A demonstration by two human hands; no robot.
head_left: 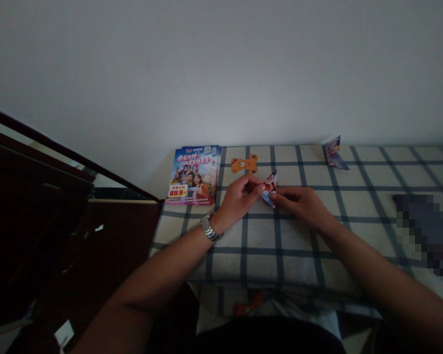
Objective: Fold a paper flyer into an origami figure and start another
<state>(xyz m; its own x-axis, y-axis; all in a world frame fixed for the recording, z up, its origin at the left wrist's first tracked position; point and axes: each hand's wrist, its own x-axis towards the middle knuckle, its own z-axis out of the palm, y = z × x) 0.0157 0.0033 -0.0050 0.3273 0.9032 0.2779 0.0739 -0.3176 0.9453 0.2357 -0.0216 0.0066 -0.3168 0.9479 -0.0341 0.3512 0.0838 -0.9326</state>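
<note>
A small folded paper [270,187], printed in red, white and blue, is pinched between both hands above the checked tablecloth. My left hand [239,196], with a metal watch at its wrist, grips its left side with thumb and fingers closed. On the paper's lower right edge, the thumb and fingers of my right hand [301,205] are pressed together. Left of my hands lies a stack of printed flyers [192,177]. Another folded paper piece [335,153] stands at the back right, near the wall.
The checked tablecloth [258,246] carries a brown bear print [244,163]. A white wall [221,73] borders the table's back. At the right edge lies a dark, pixelated object [428,231]. Dark wooden furniture [29,196] stands on the left, with a white scrap [64,333] below.
</note>
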